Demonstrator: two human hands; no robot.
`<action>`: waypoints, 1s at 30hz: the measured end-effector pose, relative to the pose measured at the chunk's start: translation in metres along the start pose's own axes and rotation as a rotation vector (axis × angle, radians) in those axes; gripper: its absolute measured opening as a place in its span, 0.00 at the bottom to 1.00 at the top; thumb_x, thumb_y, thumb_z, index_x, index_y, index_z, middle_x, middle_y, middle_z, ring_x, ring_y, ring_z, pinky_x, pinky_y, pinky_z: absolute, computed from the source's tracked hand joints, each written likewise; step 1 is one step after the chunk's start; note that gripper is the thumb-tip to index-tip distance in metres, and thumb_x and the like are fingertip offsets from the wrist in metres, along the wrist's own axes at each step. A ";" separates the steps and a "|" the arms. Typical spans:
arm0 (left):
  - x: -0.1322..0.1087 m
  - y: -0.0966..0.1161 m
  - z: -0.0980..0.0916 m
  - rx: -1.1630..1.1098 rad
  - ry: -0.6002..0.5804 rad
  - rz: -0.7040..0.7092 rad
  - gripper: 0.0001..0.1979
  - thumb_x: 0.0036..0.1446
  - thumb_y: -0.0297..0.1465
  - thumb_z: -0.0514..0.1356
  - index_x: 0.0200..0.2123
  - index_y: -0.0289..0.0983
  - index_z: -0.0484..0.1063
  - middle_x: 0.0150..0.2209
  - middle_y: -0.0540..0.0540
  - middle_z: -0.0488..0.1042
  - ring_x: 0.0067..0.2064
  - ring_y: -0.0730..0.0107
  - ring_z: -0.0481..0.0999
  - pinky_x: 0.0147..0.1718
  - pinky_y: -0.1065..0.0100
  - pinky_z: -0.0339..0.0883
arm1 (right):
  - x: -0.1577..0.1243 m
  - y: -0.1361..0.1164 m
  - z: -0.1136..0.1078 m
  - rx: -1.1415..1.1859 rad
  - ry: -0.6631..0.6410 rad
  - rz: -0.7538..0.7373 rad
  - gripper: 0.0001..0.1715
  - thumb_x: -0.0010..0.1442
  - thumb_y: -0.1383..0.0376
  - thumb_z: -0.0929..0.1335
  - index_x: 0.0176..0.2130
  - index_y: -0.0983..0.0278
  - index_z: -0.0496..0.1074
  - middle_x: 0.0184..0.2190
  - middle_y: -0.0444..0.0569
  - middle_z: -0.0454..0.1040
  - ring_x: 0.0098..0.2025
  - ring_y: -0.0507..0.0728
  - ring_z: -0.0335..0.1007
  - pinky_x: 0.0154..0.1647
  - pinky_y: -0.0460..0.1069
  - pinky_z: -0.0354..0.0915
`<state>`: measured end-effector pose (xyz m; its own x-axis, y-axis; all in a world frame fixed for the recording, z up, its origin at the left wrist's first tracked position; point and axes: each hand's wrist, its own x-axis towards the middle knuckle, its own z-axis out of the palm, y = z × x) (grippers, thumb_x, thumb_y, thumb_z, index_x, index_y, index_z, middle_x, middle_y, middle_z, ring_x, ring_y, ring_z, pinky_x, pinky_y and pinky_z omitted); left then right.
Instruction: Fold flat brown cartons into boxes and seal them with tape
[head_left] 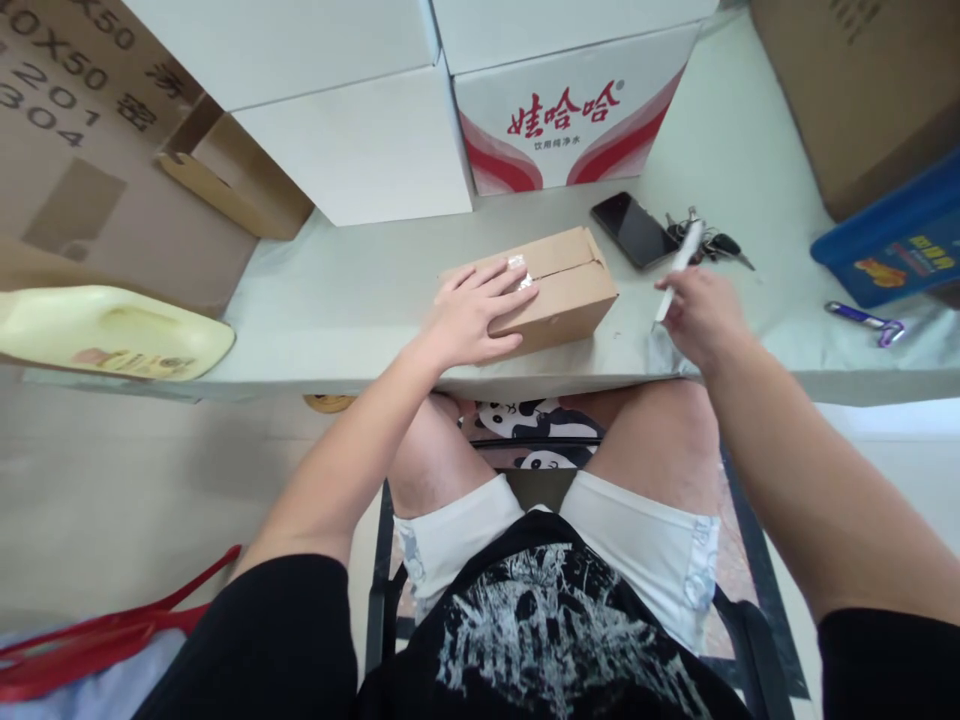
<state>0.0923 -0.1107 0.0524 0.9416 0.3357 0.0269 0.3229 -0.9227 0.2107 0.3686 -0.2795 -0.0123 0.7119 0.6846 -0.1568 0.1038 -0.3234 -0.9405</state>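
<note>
Centrally, a small cardboard box is seen lying on the pale table, close to its near edge, with its flaps closed and a patch of clear tape on top. The left hand is laid flat on the left part of the box's top, fingers stretched out and slightly spread; nothing is gripped by it. Just right of the box, apart from it, the right hand is closed around a white pen-shaped tool, which is held slanted with its far end pointing away from the person. What kind of tool it is cannot be told.

Behind and right of the box a dark phone lies face up, and a bunch of keys is found just beyond the phone. Directly behind the box stands a white carton with red lettering, and a plain white carton is placed behind and left. Far right of the box a blue box and a small purple tool are visible; far left, a pale yellow plastic container is laid on its side.
</note>
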 end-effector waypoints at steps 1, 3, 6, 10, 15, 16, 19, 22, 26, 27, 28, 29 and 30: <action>0.000 0.000 0.000 -0.003 0.004 -0.002 0.34 0.59 0.43 0.64 0.69 0.51 0.67 0.75 0.47 0.61 0.76 0.46 0.58 0.73 0.43 0.50 | -0.001 -0.010 -0.002 0.076 0.017 -0.020 0.14 0.54 0.50 0.66 0.33 0.53 0.58 0.28 0.43 0.72 0.23 0.55 0.56 0.25 0.54 0.59; 0.001 0.000 0.001 -0.005 0.010 -0.003 0.34 0.59 0.43 0.64 0.69 0.51 0.67 0.75 0.47 0.60 0.76 0.47 0.58 0.73 0.43 0.49 | -0.007 -0.035 0.000 0.302 0.046 -0.082 0.18 0.51 0.51 0.70 0.35 0.52 0.58 0.31 0.41 0.74 0.23 0.54 0.57 0.23 0.53 0.58; 0.001 0.001 0.000 -0.006 0.007 0.005 0.34 0.59 0.43 0.64 0.69 0.50 0.68 0.75 0.46 0.60 0.76 0.46 0.58 0.73 0.43 0.50 | -0.012 -0.072 0.021 0.332 -0.043 -0.188 0.21 0.53 0.51 0.73 0.42 0.50 0.62 0.33 0.41 0.75 0.29 0.57 0.69 0.27 0.53 0.64; 0.002 0.001 -0.001 0.021 -0.007 0.003 0.34 0.60 0.43 0.64 0.69 0.49 0.68 0.75 0.46 0.60 0.76 0.45 0.58 0.73 0.44 0.50 | 0.002 -0.096 0.071 0.361 -0.122 -0.213 0.20 0.56 0.50 0.71 0.43 0.53 0.63 0.31 0.42 0.75 0.26 0.54 0.68 0.22 0.50 0.58; 0.003 0.000 0.001 0.069 -0.007 0.000 0.32 0.61 0.43 0.63 0.69 0.51 0.68 0.75 0.47 0.60 0.75 0.46 0.59 0.72 0.44 0.52 | 0.019 -0.100 0.105 0.610 -0.109 -0.196 0.17 0.52 0.59 0.71 0.37 0.54 0.60 0.22 0.36 0.70 0.15 0.49 0.48 0.15 0.47 0.42; 0.004 0.000 0.001 0.074 -0.005 0.004 0.32 0.61 0.44 0.63 0.69 0.51 0.68 0.75 0.47 0.60 0.75 0.46 0.59 0.72 0.44 0.52 | 0.017 -0.101 0.106 0.629 -0.116 -0.197 0.15 0.51 0.62 0.70 0.37 0.55 0.60 0.20 0.35 0.68 0.14 0.48 0.45 0.15 0.47 0.39; 0.003 0.000 0.002 0.079 0.007 0.014 0.32 0.61 0.44 0.63 0.69 0.51 0.68 0.74 0.47 0.61 0.75 0.46 0.60 0.72 0.44 0.52 | 0.009 -0.103 0.103 0.621 -0.155 -0.157 0.13 0.48 0.66 0.68 0.35 0.56 0.61 0.19 0.35 0.68 0.13 0.47 0.45 0.14 0.47 0.37; 0.003 0.000 0.002 0.078 0.006 0.014 0.32 0.62 0.43 0.63 0.69 0.51 0.67 0.74 0.47 0.62 0.75 0.46 0.60 0.71 0.44 0.53 | 0.003 -0.101 0.101 0.558 -0.213 -0.170 0.15 0.51 0.66 0.73 0.35 0.56 0.64 0.22 0.36 0.71 0.15 0.47 0.50 0.16 0.46 0.44; 0.002 0.000 0.003 0.077 0.012 0.021 0.32 0.62 0.43 0.63 0.69 0.51 0.67 0.74 0.47 0.61 0.75 0.45 0.60 0.71 0.43 0.52 | 0.006 -0.093 0.101 0.473 -0.250 -0.276 0.18 0.55 0.54 0.78 0.33 0.57 0.68 0.27 0.40 0.75 0.20 0.48 0.60 0.20 0.48 0.54; 0.003 0.000 0.003 0.074 0.014 0.024 0.32 0.62 0.43 0.63 0.69 0.51 0.67 0.74 0.47 0.61 0.75 0.45 0.60 0.72 0.43 0.52 | 0.007 -0.091 0.101 0.462 -0.247 -0.295 0.20 0.55 0.51 0.78 0.33 0.57 0.68 0.28 0.41 0.76 0.20 0.48 0.61 0.21 0.48 0.56; 0.003 0.000 0.003 0.071 0.016 0.026 0.33 0.62 0.43 0.63 0.69 0.50 0.67 0.74 0.46 0.61 0.75 0.45 0.60 0.72 0.43 0.52 | 0.008 -0.090 0.101 0.452 -0.241 -0.309 0.22 0.55 0.49 0.78 0.33 0.58 0.69 0.29 0.41 0.76 0.21 0.49 0.63 0.21 0.48 0.57; 0.003 0.000 0.003 0.068 0.016 0.026 0.33 0.61 0.43 0.63 0.69 0.50 0.67 0.74 0.46 0.61 0.75 0.45 0.60 0.72 0.43 0.52 | 0.009 -0.089 0.101 0.437 -0.239 -0.316 0.23 0.54 0.48 0.79 0.33 0.58 0.68 0.29 0.42 0.76 0.21 0.49 0.64 0.22 0.49 0.59; 0.003 0.000 0.003 0.065 0.016 0.024 0.33 0.61 0.43 0.63 0.69 0.50 0.67 0.74 0.47 0.61 0.75 0.45 0.60 0.72 0.43 0.52 | 0.010 -0.088 0.101 0.418 -0.238 -0.319 0.24 0.54 0.47 0.79 0.33 0.57 0.68 0.29 0.42 0.77 0.22 0.50 0.66 0.23 0.49 0.61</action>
<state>0.0952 -0.1101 0.0490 0.9477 0.3157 0.0471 0.3061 -0.9407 0.1459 0.2966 -0.1785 0.0383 0.5095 0.8496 0.1363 -0.0299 0.1758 -0.9840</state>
